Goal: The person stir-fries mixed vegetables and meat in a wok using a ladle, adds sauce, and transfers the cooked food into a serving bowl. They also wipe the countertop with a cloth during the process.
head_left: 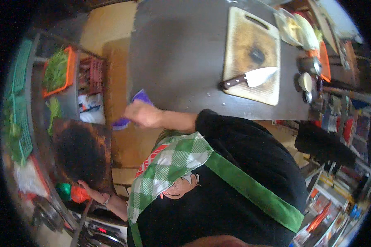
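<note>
My right hand [143, 113] is closed around a purple cloth [142, 96], slightly blurred, near the left edge of the dark table [173, 61]. The cloth shows above and below the fist. My left hand [87, 189] is low on the left, at the lower edge of a dark-stained wooden board [80, 151] and beside a red plastic bag [79, 194]; its grip is unclear. On the table lies a worn cutting board [242, 40], with a kitchen knife [261, 76] across its lower part, blade pointing right.
An orange basket of leafy greens [57, 72] stands on the left rack, with green baskets [25, 132] farther left. A clear container [289, 29], a metal pot [310, 65] and a small cup [304, 81] line the table's right side. A stove [103, 230] is at lower left.
</note>
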`<state>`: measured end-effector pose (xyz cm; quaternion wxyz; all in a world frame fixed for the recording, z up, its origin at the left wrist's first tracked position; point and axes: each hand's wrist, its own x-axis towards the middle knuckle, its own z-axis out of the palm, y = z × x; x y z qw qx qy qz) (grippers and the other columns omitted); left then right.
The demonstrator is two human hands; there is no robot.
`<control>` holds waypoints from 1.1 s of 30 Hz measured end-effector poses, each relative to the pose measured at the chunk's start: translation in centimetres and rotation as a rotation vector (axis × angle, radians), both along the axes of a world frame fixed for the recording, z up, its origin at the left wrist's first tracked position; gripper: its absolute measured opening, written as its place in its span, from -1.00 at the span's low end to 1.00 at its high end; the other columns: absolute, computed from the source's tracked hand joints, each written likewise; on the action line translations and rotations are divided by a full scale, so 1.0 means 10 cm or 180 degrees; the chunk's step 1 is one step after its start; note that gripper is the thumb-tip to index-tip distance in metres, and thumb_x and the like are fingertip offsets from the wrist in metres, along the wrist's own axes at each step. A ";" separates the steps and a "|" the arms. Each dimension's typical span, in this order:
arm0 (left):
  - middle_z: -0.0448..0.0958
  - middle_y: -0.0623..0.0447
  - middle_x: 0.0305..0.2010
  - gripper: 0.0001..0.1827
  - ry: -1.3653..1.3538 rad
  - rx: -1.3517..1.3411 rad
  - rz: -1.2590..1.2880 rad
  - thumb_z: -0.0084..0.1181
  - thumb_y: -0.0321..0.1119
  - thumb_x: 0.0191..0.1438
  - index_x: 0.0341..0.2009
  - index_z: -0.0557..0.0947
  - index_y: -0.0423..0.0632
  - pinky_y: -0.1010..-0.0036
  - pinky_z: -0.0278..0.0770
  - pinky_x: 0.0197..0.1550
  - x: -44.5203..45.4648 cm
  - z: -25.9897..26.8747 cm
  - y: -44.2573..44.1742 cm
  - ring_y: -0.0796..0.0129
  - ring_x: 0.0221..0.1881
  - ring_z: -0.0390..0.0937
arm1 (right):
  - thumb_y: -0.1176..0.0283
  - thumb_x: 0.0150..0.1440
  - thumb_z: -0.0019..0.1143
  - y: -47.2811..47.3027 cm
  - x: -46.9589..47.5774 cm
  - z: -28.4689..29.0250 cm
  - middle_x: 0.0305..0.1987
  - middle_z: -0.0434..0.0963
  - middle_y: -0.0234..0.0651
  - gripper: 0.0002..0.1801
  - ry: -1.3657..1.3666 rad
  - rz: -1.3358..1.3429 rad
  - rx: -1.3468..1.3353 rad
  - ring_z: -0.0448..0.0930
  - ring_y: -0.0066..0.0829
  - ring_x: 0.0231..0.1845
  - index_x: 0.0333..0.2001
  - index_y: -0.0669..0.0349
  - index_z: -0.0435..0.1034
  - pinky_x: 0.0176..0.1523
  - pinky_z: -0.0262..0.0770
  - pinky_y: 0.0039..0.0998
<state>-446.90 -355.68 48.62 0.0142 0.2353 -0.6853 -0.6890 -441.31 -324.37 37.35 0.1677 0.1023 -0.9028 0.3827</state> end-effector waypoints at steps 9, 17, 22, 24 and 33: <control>0.26 -0.05 0.25 -0.30 -0.0582 0.1086 -0.1161 0.04 0.02 0.12 0.22 0.26 -0.17 0.20 0.26 0.20 -0.33 -0.44 0.97 0.06 0.17 0.29 | 0.49 0.04 -0.07 2.46 0.96 -0.20 0.26 0.27 -0.28 -0.53 -0.0466 -0.3786 0.1904 0.26 -0.25 0.27 0.09 0.00 0.31 0.14 0.18 -0.16; 0.36 0.01 0.17 -0.42 -0.0846 0.1444 -0.2184 -0.01 -0.04 0.18 0.18 0.31 -0.11 0.23 0.31 0.17 -0.48 -0.59 2.28 0.14 0.12 0.35 | 0.52 0.09 -0.10 2.18 1.75 -0.26 0.27 0.28 -0.49 -0.56 -0.0867 -0.3718 0.1625 0.26 -0.40 0.27 0.07 -0.10 0.34 0.12 0.10 -0.23; 0.36 0.05 0.17 -0.41 -0.1270 0.1662 -0.2497 -0.02 -0.01 0.17 0.18 0.33 -0.11 0.28 0.28 0.18 -0.53 -0.84 2.62 0.19 0.13 0.34 | 0.69 -0.04 -0.01 2.33 2.02 0.01 0.01 0.49 -0.34 -0.55 -0.0536 -0.3526 -0.0107 0.44 -0.30 0.06 -0.09 -0.03 0.47 0.07 0.30 -0.25; 0.36 0.06 0.17 -0.41 -0.1366 0.1399 -0.2394 -0.03 -0.01 0.18 0.18 0.32 -0.11 0.28 0.28 0.18 -0.51 -0.92 2.65 0.19 0.12 0.35 | 0.71 -0.07 0.09 2.62 2.06 0.25 -0.24 0.57 -0.27 -0.61 -0.0681 -0.3841 -0.0931 0.55 -0.29 -0.14 -0.17 0.03 0.51 -0.06 0.44 -0.42; 0.38 -0.04 0.12 -0.35 -0.1450 0.1027 -0.2183 0.07 -0.03 0.13 0.17 0.30 -0.22 0.29 0.39 0.08 -0.41 -1.19 2.38 0.18 0.04 0.41 | -0.06 0.04 0.05 5.75 1.74 0.37 0.20 0.36 -0.21 -0.37 -0.1269 -0.3850 0.0719 0.33 -0.14 0.23 0.19 -0.17 0.26 0.15 0.33 -0.23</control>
